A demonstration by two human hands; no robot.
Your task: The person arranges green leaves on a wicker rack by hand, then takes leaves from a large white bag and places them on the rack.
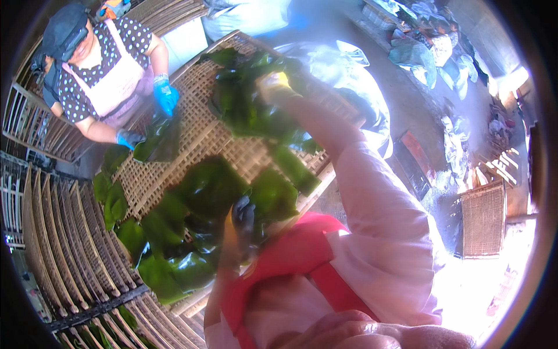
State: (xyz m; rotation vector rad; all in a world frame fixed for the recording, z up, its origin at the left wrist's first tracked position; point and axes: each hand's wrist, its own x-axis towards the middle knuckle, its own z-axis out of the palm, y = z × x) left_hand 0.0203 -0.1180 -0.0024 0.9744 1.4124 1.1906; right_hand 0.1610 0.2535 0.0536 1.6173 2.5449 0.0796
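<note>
Broad, glossy green leaf-like sheets point(209, 183) lie over a woven bamboo rack point(192, 125). My left hand point(243, 216), in a dark glove with a yellow-orange cuff, is down among the near sheets, touching them. Its fingers are smeared and partly lost against the dark green. Stretched out to the far right side of the rack, my right hand point(276, 86) wears a pale yellow and white glove. It rests at a darker green pile point(235, 102), its fingers blurred and hidden.
Across the rack, a person point(107, 70) in blue gloves handles a dark green sheet point(160, 139). Slatted bamboo racks point(75, 238) stand stacked at the left. Shiny plastic bags point(372, 87) sit beyond the rack, and a woven panel point(483, 221) stands at the right.
</note>
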